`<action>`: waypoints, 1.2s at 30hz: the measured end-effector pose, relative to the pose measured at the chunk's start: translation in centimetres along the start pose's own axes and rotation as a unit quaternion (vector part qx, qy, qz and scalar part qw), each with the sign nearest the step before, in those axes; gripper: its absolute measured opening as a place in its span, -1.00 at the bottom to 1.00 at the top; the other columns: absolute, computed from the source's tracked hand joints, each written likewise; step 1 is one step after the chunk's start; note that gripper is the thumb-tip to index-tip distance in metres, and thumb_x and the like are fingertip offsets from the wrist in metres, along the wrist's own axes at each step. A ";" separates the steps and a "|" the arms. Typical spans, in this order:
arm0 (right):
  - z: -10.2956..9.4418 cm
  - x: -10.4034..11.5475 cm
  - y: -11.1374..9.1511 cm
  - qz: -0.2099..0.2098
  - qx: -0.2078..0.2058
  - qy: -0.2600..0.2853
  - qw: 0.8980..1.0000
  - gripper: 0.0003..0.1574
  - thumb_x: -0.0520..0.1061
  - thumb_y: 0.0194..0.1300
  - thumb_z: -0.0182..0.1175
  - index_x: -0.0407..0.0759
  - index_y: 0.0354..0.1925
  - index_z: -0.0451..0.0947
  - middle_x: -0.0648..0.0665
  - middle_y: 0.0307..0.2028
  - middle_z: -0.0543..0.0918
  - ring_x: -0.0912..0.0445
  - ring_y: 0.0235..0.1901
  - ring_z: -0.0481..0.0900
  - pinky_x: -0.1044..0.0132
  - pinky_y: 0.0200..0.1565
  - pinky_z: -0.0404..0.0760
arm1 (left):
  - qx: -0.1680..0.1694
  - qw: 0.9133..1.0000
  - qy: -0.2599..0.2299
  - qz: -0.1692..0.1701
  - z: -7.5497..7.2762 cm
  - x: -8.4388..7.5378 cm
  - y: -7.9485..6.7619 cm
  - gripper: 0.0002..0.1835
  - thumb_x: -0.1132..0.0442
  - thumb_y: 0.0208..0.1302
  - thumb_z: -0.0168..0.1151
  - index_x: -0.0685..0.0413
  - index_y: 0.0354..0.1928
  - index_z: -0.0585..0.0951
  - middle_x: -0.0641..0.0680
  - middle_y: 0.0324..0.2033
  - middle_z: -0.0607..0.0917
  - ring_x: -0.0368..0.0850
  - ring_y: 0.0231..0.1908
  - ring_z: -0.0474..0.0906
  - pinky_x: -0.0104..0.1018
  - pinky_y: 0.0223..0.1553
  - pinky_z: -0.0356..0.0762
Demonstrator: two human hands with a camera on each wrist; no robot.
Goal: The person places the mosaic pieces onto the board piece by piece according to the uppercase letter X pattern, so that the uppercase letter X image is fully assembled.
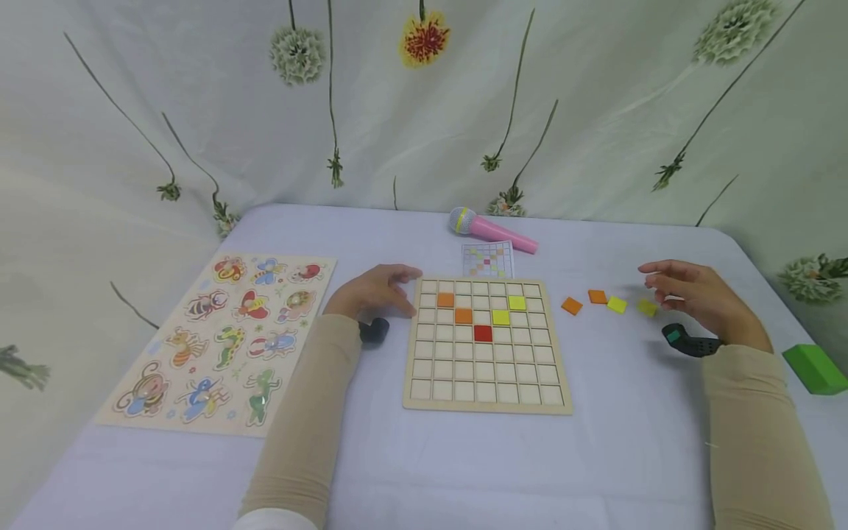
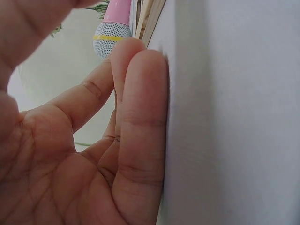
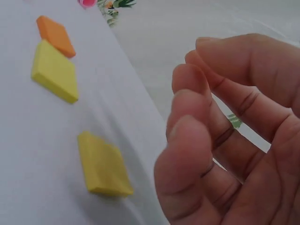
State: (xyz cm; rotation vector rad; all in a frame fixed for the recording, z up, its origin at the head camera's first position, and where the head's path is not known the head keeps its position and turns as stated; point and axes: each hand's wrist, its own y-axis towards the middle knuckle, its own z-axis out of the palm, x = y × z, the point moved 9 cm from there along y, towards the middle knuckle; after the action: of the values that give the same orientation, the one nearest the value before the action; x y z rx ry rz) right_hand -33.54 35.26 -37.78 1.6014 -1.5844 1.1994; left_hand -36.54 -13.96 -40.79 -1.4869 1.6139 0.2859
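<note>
A wooden grid board lies flat, bearing two orange tiles, two yellow tiles and one red tile in its upper squares. My left hand rests at the board's upper left edge, fingers relaxed and gripping nothing. To the right of the board, my right hand hovers close by a loose yellow tile, with fingers loosely bent and nothing between them. Another yellow tile and an orange tile lie just beyond it, and a second orange tile sits nearer the board.
Behind the board are a small pattern card and a pink toy microphone. An insect picture puzzle lies on the left, partly behind my left sleeve. A green block stands at the far right, and a flowered cloth hangs at the back.
</note>
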 end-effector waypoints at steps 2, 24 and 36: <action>-0.1 -0.8 0.2 0.003 0.001 0.022 1.000 -0.72 -0.06 0.68 0.15 0.38 -0.06 0.70 0.13 -0.28 0.63 0.14 -0.29 0.53 0.36 -0.18 0.59 | 0.000 1.000 -0.001 -0.001 0.0 0.0 -0.1 -0.06 0.32 0.16 0.59 -0.11 0.60 0.43 0.10 0.51 0.44 0.11 0.34 0.44 0.10 0.51 0.25; -0.7 -3.4 0.3 0.024 -0.002 -0.136 0.990 -0.40 -0.30 0.52 0.18 -0.51 0.43 0.43 0.05 -0.06 0.56 0.20 -0.17 0.41 0.36 -0.21 0.53 | 0.003 1.000 -0.002 0.003 0.0 0.0 0.2 -0.07 0.32 0.16 0.59 -0.11 0.60 0.43 0.10 0.50 0.46 0.09 0.32 0.45 0.09 0.50 0.26; -0.3 -3.0 0.3 0.021 0.008 -0.181 0.983 -0.41 -0.34 0.47 0.20 -0.54 0.39 0.44 -0.13 -0.15 0.51 0.17 -0.28 0.42 0.32 -0.32 0.49 | 0.005 1.000 -0.001 0.006 0.0 0.1 0.2 -0.07 0.31 0.17 0.58 -0.11 0.60 0.43 0.10 0.49 0.46 0.09 0.31 0.44 0.08 0.49 0.26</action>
State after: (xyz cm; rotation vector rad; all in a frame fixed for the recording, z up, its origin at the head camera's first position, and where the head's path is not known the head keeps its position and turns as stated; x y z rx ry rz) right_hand -33.57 36.84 -40.35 1.8866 -1.8395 0.9818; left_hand -36.73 -14.01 -40.97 -1.4690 1.6209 0.2858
